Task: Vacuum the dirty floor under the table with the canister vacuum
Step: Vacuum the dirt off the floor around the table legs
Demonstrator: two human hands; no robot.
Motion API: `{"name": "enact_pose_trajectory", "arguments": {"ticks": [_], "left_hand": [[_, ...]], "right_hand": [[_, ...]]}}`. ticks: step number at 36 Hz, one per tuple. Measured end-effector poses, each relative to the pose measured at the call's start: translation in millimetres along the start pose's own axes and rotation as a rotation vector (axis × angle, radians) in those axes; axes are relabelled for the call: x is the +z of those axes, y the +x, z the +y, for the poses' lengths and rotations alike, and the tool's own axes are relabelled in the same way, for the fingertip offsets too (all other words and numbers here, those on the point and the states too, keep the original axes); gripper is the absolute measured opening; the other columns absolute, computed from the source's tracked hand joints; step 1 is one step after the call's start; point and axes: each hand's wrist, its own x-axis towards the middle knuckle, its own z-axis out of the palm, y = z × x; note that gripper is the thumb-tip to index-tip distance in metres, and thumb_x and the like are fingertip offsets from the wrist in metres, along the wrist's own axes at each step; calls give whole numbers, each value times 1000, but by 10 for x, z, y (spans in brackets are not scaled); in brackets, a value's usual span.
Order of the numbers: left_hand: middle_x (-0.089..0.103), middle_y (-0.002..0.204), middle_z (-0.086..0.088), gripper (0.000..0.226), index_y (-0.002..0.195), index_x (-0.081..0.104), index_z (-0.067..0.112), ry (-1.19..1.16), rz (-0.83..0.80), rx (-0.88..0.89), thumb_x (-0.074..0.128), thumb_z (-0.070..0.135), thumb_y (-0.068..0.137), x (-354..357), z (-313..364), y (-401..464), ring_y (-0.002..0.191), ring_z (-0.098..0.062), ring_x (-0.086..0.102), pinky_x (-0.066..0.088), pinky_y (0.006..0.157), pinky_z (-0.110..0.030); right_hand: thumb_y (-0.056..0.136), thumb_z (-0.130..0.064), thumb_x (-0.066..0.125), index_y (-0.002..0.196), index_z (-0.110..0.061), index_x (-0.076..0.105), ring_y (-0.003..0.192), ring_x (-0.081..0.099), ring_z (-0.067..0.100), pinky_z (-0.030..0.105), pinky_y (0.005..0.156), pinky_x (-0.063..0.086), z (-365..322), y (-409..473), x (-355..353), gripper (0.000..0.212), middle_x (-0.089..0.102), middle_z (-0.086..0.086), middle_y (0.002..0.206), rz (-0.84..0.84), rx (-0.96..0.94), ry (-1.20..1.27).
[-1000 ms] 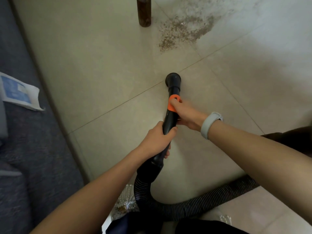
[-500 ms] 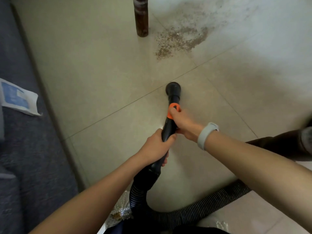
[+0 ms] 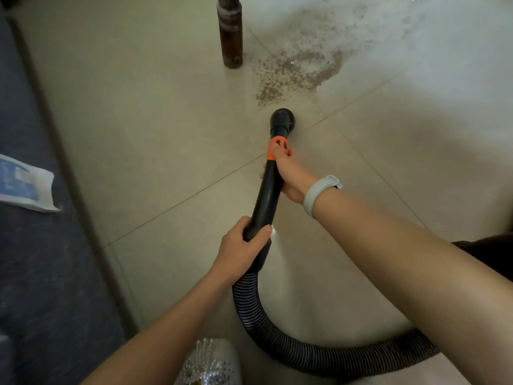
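Observation:
A black vacuum wand with an orange collar points away from me across the tiled floor. Its round black nozzle sits just short of a patch of brown dirt. My left hand grips the wand's rear end where the ribbed black hose begins. My right hand, with a grey wristband, holds the wand farther forward, fingers reaching the orange collar. A dark brown table leg stands left of the dirt.
A dark blue-grey rug or sofa edge runs along the left with a blue-and-white packet on it. A silver sparkly shoe shows at the bottom. The hose loops off to the lower right.
The nozzle has advanced toward the dirt patch and now nearly touches its near edge. My hands have spread farther apart along the wand.

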Motion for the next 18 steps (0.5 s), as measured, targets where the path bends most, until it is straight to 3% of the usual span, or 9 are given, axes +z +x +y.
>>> {"name": "enact_pose_trajectory", "arguments": {"ticks": [2,4,7,12,15,18], "left_hand": [[65,76,-5,23,81,57,20,-42,62,-8,64,42,83,5,71,98,76,-27,66,56,73,-49],[66,77,-8,26,80,57,18,-75,121,-28,64,43,83,-6,142,218,76,-29,66,54,74,-50],[68,86,-12,30,85,59,11,-99,180,-63,65,40,86,-59,219,379,83,-27,67,53,79,-46],[71,92,-14,63,92,65,11,-243,138,-185,65,66,63,-191,264,485,85,-30,69,57,82,-50],[71,87,-17,54,102,66,5,-344,79,-174,58,56,85,-221,271,527,72,-27,69,59,69,-39],[68,79,-15,53,108,61,1,-370,35,-143,53,51,91,-204,318,559,62,-25,67,56,60,-33]], "right_hand": [[100,-28,48,91,-16,45,60,55,17,29,62,50,-1,-23,115,16,51,5,74,-85,22,73],[98,-21,51,92,-13,44,59,55,16,27,58,50,10,-22,198,12,51,5,74,-145,23,72],[97,-21,53,93,-13,45,60,56,18,31,62,51,-17,26,285,13,52,6,75,-171,-8,56],[100,-27,49,89,-11,44,60,56,20,35,64,52,-196,128,477,20,51,7,76,-100,-42,-39],[100,-30,47,91,-10,44,59,55,19,33,61,52,-299,203,553,22,51,7,77,-62,-65,-72],[100,-29,47,92,-7,45,56,54,19,32,57,51,-431,252,543,23,50,8,74,-22,-81,-58]]}}
